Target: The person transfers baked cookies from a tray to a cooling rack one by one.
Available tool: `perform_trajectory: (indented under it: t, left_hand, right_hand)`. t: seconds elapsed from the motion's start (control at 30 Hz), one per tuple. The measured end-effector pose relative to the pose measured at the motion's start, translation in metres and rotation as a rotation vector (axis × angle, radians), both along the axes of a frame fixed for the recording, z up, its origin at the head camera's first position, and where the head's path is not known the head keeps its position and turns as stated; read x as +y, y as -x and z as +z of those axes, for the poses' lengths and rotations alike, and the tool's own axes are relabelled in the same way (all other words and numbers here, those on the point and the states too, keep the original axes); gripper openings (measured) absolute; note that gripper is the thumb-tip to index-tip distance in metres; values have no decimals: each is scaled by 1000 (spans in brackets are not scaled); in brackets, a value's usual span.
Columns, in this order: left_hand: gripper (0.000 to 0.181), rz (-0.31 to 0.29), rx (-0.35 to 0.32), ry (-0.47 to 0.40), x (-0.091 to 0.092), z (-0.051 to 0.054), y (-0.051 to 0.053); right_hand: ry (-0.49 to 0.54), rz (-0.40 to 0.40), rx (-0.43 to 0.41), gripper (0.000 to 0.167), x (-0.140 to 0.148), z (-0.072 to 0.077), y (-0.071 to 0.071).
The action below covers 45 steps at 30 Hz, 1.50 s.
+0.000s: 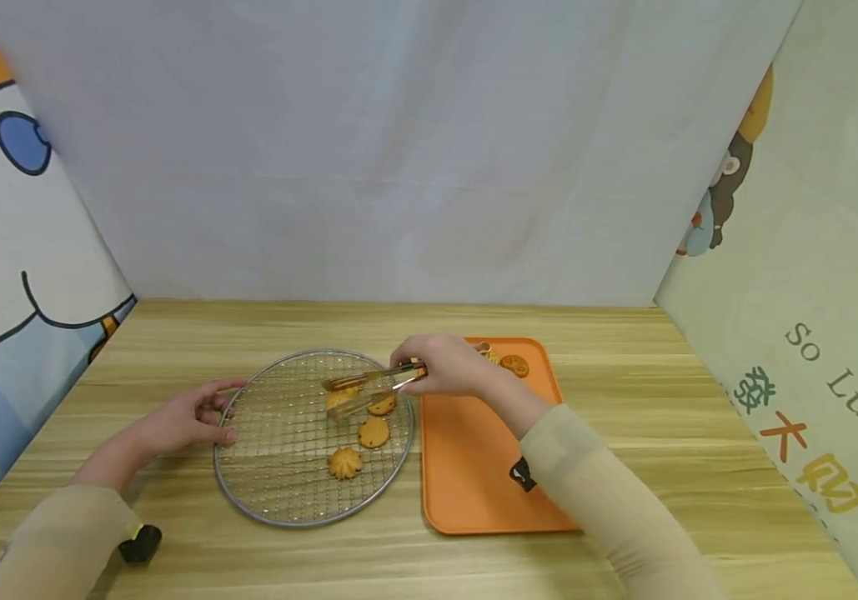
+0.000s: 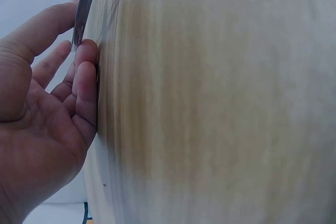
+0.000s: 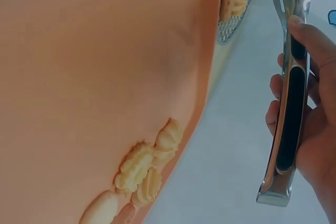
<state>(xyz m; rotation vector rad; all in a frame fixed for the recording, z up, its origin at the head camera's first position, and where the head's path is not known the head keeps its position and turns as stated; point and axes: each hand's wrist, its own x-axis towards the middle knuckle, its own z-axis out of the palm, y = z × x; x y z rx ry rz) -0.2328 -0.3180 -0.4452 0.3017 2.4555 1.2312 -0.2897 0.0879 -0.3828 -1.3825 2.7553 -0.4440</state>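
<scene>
Cookie rack: round wire mesh lying flat on the bench, a level seat for at least four cookies, all on its right half.
Orange tray: just right of the rack, probably set close so that the reach between the two stays short.
Left grip: at the rack's left rim, fingers curled and thumb over the metal, likely to steady it; how firmly, I cannot tell.
Right grip: above the rack's right edge, wrapped around the tongs, which seems meant to keep bare fingers off the food.
Tong prongs: reaching leftward over the rack, one on either side of a cookie; whether they squeeze it, I cannot tell.
Rack cookies: three others lie near the prongs, flat on the mesh, where they look unlikely to roll.
Tray cookies: bunched beyond the rack's right side, at the tray's far end, some touching.
</scene>
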Motion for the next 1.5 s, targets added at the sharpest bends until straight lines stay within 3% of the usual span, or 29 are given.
perform_trajectory:
  t: [0.33, 0.77, 1.27, 1.5]
  left_hand:
    - [90, 0, -6, -9, 1, 2, 0]
    - [89, -10, 6, -11, 1, 1, 0]
    - [90, 6, 8, 1, 1, 2, -1]
    - [90, 3, 4, -2, 1, 3, -1]
  right_hand:
    - [-85, -41, -75, 35, -8, -13, 1]
    - [-92, -46, -122, 36, -11, -23, 4]
    - [-95, -105, -150, 42, -8, -20, 1]
    - [-42, -79, -164, 43, 1, -8, -1]
